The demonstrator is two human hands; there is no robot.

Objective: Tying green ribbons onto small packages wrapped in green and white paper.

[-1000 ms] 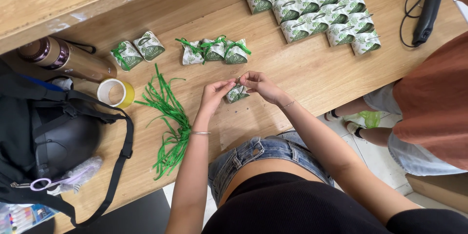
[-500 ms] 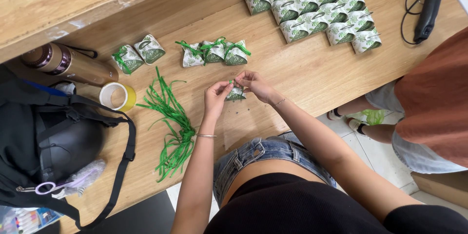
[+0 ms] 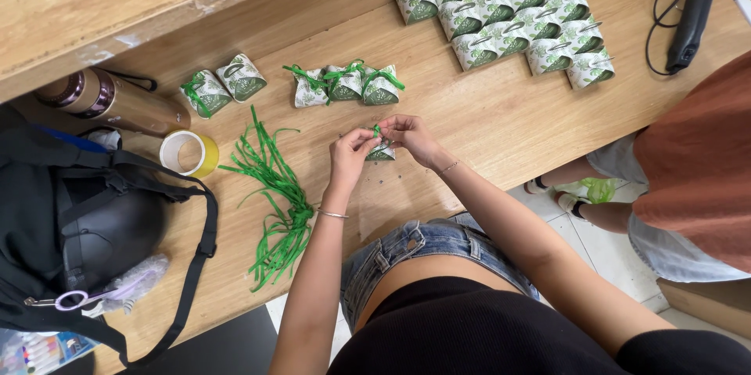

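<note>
Both hands meet over a small green-and-white leaf-print packet (image 3: 381, 153) near the worktop (image 3: 469, 125) front edge, about mid-length: left hand (image 3: 350, 152) and right hand (image 3: 407, 134) each w/ fingertips pinched shut on the green ribbon (image 3: 376, 131) atop the packet, which sits on the wood. Just behind it, a row of three ribbon-tied packets (image 3: 344, 84); two more (image 3: 223, 86) further left, & a big block of untied packets (image 3: 508, 11) toward the far right corner. Loose green ribbon strips (image 3: 278, 203) lie left of the hands, w/ a yellow tape roll (image 3: 188, 154), a metal flask (image 3: 113, 101) & a black bag (image 3: 86, 218) at the left end; a black tool w/ cord (image 3: 692, 19) at the right edge.
</note>
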